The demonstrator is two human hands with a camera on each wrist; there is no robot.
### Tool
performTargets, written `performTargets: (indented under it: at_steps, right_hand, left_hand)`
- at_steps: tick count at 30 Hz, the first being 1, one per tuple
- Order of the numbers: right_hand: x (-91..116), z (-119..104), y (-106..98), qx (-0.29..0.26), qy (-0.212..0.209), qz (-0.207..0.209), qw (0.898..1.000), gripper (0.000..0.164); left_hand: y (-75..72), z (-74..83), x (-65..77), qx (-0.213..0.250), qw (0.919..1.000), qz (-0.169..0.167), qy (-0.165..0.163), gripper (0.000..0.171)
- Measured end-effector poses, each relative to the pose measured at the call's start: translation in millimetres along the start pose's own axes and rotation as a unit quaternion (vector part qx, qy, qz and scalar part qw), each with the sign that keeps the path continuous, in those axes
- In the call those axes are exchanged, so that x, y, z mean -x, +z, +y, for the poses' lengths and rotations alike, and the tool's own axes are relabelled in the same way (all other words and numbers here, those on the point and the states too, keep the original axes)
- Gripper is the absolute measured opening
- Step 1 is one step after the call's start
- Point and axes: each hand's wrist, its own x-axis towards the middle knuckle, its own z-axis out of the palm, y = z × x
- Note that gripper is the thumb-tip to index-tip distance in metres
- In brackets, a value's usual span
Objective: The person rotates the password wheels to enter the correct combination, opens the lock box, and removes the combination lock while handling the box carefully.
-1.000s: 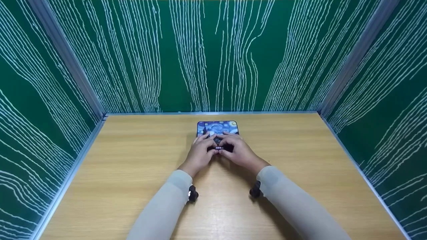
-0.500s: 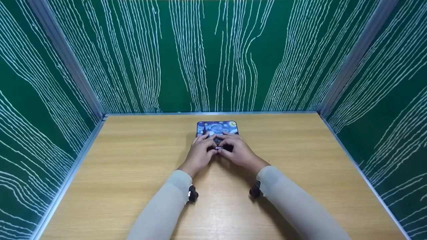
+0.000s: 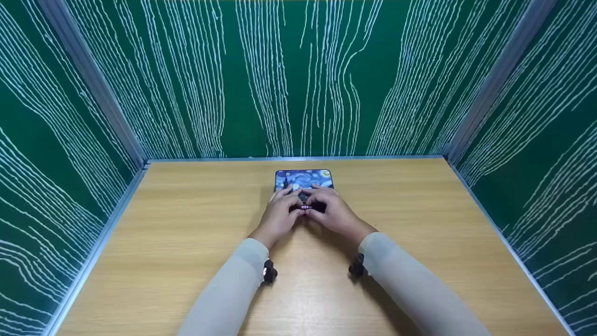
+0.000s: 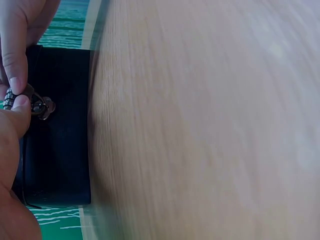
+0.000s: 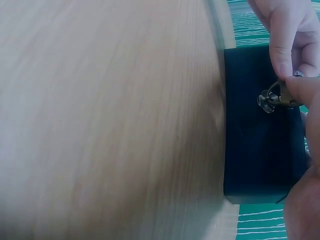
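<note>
Combination padlock [image 5: 287, 96] hooked to latch [image 5: 265, 102] on front of dark box [image 5: 252, 155], on wooden table [image 3: 303, 294]. Looks light, hard, perhaps slick; best pinched at body ends. Left hand [image 3: 281, 208], right hand [image 3: 335, 211] curled, thumbs and forefingers pinching it; other fingers on patterned lid [image 3: 305, 178].

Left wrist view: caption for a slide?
Both hands hold a lock at the clasp of a dark box on a table.
</note>
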Motion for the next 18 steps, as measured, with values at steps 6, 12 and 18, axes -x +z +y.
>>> performTargets:
  at_steps: [6,12,18]
  right_hand:
    - [0.6,-2.0,-1.4,0.001,0.005,-0.002,1.0,0.012]
    - [-0.3,-1.9,-1.0,0.004,0.007,-0.005,1.0,0.013]
    - [-0.5,-1.4,0.0,0.002,0.005,-0.002,1.0,0.015]
  left_hand:
    - [0.9,0.2,-0.1,-0.001,1.0,0.0,-0.005,0.007]
    - [1.3,-0.6,-0.3,0.002,1.0,0.001,-0.007,0.006]
    - [1.0,-0.9,0.1,0.0,1.0,0.003,0.001,0.007]
